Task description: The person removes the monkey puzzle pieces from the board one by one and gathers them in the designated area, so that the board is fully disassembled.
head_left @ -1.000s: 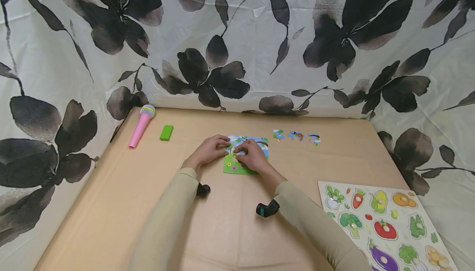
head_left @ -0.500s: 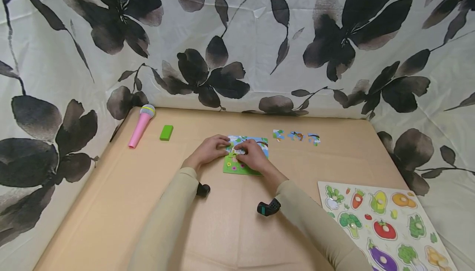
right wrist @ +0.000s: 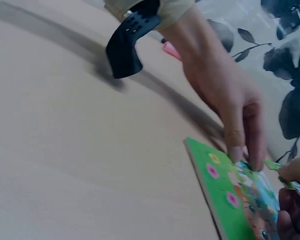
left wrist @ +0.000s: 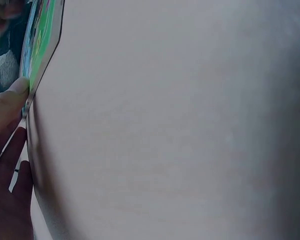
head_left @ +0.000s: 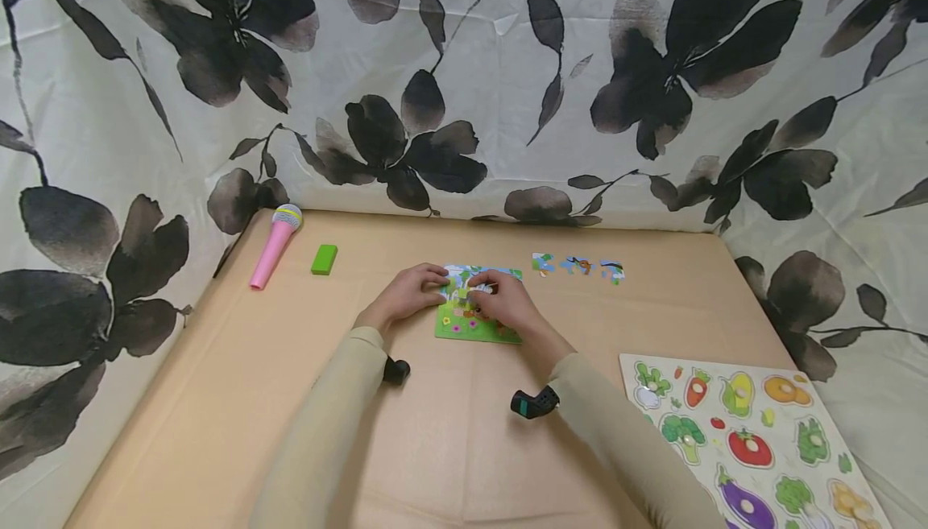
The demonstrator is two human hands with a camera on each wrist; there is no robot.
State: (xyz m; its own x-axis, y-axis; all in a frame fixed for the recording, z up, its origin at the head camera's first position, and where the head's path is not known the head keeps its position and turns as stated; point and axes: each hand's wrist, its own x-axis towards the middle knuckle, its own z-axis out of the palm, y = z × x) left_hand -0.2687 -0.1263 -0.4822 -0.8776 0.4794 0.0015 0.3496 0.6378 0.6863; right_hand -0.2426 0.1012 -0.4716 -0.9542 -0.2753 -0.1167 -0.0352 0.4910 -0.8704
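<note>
A jigsaw puzzle board [head_left: 464, 332] with a green lower border, printed flowers and an animal scene lies on the table. My left hand [head_left: 408, 294] rests at its left edge, thumb tip [left wrist: 21, 85] touching the board's edge in the left wrist view. Its thumb and fingers point down onto the board in the right wrist view. Just above the board, my right hand [head_left: 507, 302] pinches a small green puzzle piece [right wrist: 273, 165] between thumb and fingertips. Part of the board's right side is covered by this hand in the head view.
Several loose puzzle pieces [head_left: 577, 265] lie in a row right of the board. A pink toy microphone [head_left: 271, 251] and a green block [head_left: 324, 259] are at the back left. A white vegetable puzzle board [head_left: 706, 432] lies at the front right, near my right sleeve.
My right hand has shifted slightly right and back from the middle of the puzzle board, uncovering more of the picture. My left hand has stayed at the left edge.
</note>
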